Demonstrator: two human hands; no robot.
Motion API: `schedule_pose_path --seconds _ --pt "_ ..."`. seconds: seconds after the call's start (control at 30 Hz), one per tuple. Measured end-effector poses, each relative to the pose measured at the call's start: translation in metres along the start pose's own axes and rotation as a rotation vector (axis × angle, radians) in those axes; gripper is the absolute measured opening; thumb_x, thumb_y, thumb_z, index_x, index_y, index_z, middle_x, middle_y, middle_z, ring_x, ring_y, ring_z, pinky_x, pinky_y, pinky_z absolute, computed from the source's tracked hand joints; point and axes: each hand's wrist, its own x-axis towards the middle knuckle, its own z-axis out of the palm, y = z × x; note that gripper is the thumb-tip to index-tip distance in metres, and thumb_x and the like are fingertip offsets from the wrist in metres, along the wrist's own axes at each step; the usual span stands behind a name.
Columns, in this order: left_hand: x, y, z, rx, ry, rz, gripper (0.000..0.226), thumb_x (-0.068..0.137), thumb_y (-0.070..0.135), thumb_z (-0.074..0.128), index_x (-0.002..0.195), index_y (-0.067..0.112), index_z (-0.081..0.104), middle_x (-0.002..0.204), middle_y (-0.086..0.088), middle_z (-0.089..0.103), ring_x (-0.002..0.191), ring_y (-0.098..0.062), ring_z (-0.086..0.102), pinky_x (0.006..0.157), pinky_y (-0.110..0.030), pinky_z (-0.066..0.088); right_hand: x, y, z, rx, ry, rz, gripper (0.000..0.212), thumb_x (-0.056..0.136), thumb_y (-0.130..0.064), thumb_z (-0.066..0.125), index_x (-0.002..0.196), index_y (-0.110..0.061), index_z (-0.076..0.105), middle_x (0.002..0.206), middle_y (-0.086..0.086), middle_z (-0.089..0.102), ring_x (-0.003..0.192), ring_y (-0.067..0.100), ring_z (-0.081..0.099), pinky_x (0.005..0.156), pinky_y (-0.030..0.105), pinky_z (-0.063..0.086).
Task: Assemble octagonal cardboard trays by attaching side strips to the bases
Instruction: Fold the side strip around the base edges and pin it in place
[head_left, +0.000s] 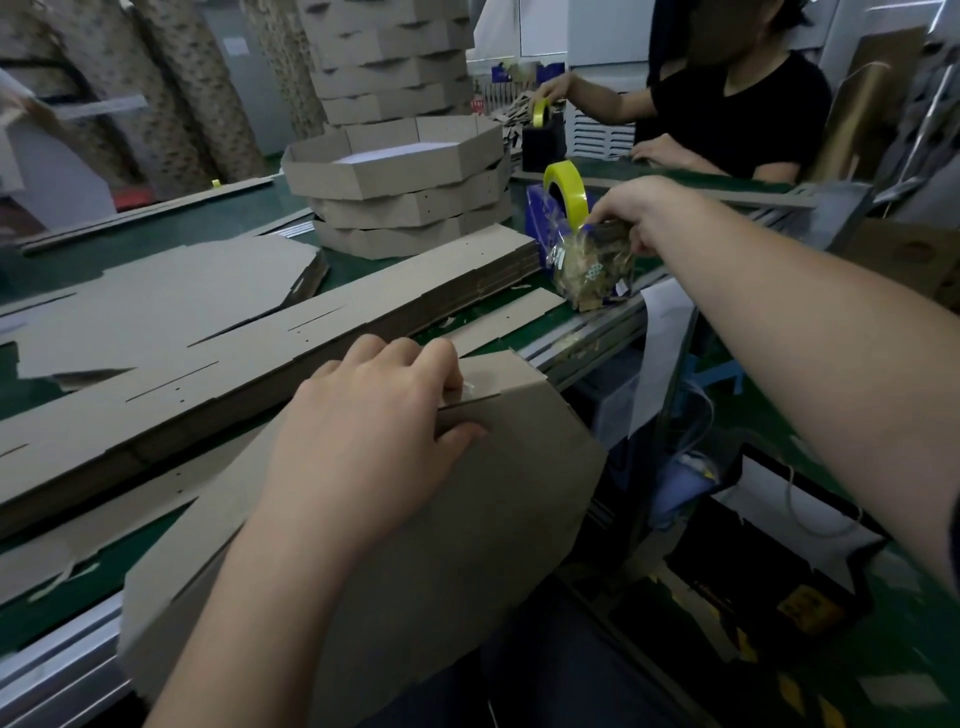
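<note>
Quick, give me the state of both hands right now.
Left hand: gripping the edge of the cardboard tray.
Right hand: pinching what looks like tape at the dispenser.

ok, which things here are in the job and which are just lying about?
In the job: left hand gripping the part-built tray; right hand at the yellow tape dispenser; side strip stack; flat bases; finished tray stack.
Lying about: bag of scraps; white sheet hanging off the table edge; patterned rolls behind.

no text here is clear enough to read.
</note>
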Motion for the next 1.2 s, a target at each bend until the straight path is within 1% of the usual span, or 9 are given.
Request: schedule_pose_path --seconds 0.2,0.37,0.43,0.6,0.73,0.83,0.97,1.03,1.2 --pt "0.002 -0.003 0.002 -0.01 -0.008 -0.012 0.038 0.078 0.064 0.045 0.1 0.033 0.046 0.103 0.012 0.056 0.106 -0.016 0.048 0.066 -0.03 0.031 0.008 0.001 -0.002 0.355 0.04 0.062 0.016 0.084 -0.023 0.068 0.07 -0.02 0.061 0.079 -0.005 0.049 0.059 0.006 0.035 0.048 0.018 0.037" --pt "0.002 -0.003 0.002 -0.009 -0.017 -0.018 0.039 0.076 0.065 0.04 0.1 0.034 0.045 0.103 0.013 0.056 0.106 -0.016 0.048 0.066 -0.03 0.032 0.007 0.019 0.005 0.561 0.112 -0.156 0.017 0.073 -0.011 0.067 0.09 -0.01 0.067 0.089 0.001 0.062 0.063 0.007 0.043 0.056 0.021 0.043" --pt "0.003 -0.003 0.001 -0.014 -0.013 -0.015 0.039 0.076 0.064 0.041 0.1 0.034 0.046 0.102 0.013 0.057 0.105 -0.016 0.048 0.065 -0.03 0.032 0.001 0.032 0.008 0.666 0.104 -0.27 0.005 0.071 -0.006 0.063 0.07 -0.011 0.061 0.069 -0.002 0.06 0.052 0.006 0.042 0.058 0.022 0.043" --pt "0.005 -0.002 0.002 -0.02 -0.018 -0.003 0.037 0.078 0.064 0.043 0.1 0.034 0.045 0.104 0.012 0.057 0.106 -0.017 0.048 0.067 -0.03 0.033 -0.002 0.065 0.01 0.822 0.062 -0.436 0.028 0.059 -0.003 0.057 0.035 -0.015 0.05 0.042 -0.008 0.046 0.044 0.006 0.044 0.061 0.026 0.04" --pt "0.005 -0.002 0.002 -0.014 -0.015 -0.011 0.037 0.077 0.065 0.044 0.1 0.034 0.045 0.104 0.013 0.057 0.105 -0.016 0.048 0.067 -0.03 0.032 0.0 0.078 0.014 0.705 0.154 -0.462 0.021 0.062 -0.007 0.063 0.046 -0.011 0.05 0.044 -0.005 0.046 0.048 0.01 0.045 0.062 0.03 0.043" --pt "0.004 -0.003 0.001 0.008 -0.024 -0.033 0.036 0.078 0.066 0.044 0.099 0.036 0.041 0.105 0.014 0.055 0.106 -0.015 0.047 0.067 -0.03 0.03 0.005 0.095 0.006 0.123 0.354 -0.475 0.028 0.077 -0.013 0.068 0.053 -0.011 0.055 0.051 0.005 0.047 0.054 0.009 0.048 0.077 0.036 0.048" --pt "0.001 -0.004 -0.002 0.061 -0.058 0.006 0.037 0.083 0.064 0.035 0.115 0.045 0.037 0.121 0.017 0.05 0.112 -0.014 0.044 0.071 -0.029 0.031 -0.02 0.108 -0.004 -0.161 0.441 -0.502 0.012 0.085 -0.01 0.067 0.076 -0.002 0.068 0.09 0.01 0.054 0.083 0.018 0.047 0.083 0.028 0.041" --pt "0.0 -0.005 -0.004 0.065 -0.093 0.034 0.047 0.084 0.063 0.026 0.13 0.055 0.029 0.131 0.02 0.044 0.117 -0.013 0.039 0.08 -0.029 0.035 -0.043 0.102 -0.004 -0.061 0.301 -0.63 0.008 0.085 -0.012 0.07 0.079 -0.007 0.07 0.096 0.004 0.049 0.09 0.018 0.048 0.08 0.028 0.039" --pt "0.0 -0.002 -0.011 0.019 -0.132 0.043 0.047 0.085 0.064 0.028 0.132 0.062 0.026 0.132 0.024 0.039 0.119 -0.009 0.036 0.089 -0.028 0.036 -0.101 0.087 0.018 0.611 -0.767 -0.575 0.003 0.083 -0.01 0.059 0.082 -0.01 0.061 0.075 0.005 0.054 0.065 0.015 0.055 0.069 0.028 0.05"
